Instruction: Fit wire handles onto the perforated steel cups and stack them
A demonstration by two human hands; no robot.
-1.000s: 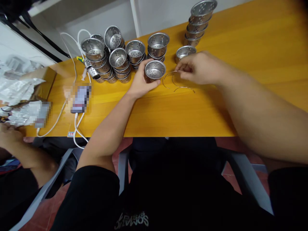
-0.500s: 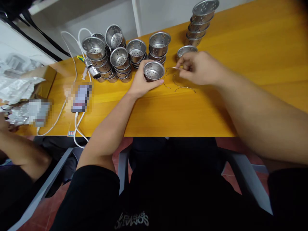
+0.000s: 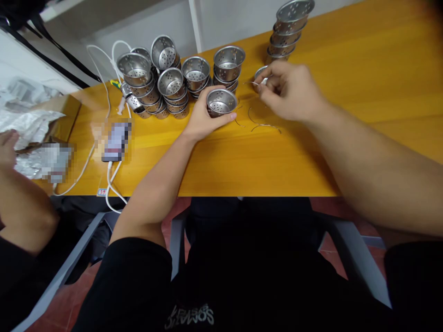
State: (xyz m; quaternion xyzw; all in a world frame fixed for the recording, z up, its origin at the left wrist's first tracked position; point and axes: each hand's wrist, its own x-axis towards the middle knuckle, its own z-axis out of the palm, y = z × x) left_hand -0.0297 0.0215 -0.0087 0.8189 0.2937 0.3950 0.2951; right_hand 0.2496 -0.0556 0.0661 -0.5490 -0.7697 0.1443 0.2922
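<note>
My left hand is wrapped round a small perforated metal cup, which stands upright with its mouth facing up. My right hand pinches a thin piece of wire between thumb and fingers, to the right of that cup. Behind my right fingers another metal cup is partly hidden. Several bent thin wires lie on the yellow table between and below my hands.
Several stacks of perforated cups stand at the back left. A taller stack leans at the back right. On the left lie a phone with a white cable and plastic bags beside another person's hand.
My right hand has lifted and moved slightly away from me with the wire, nearer the cup behind it. My left hand keeps its hold. The other person's hand has shifted up.
</note>
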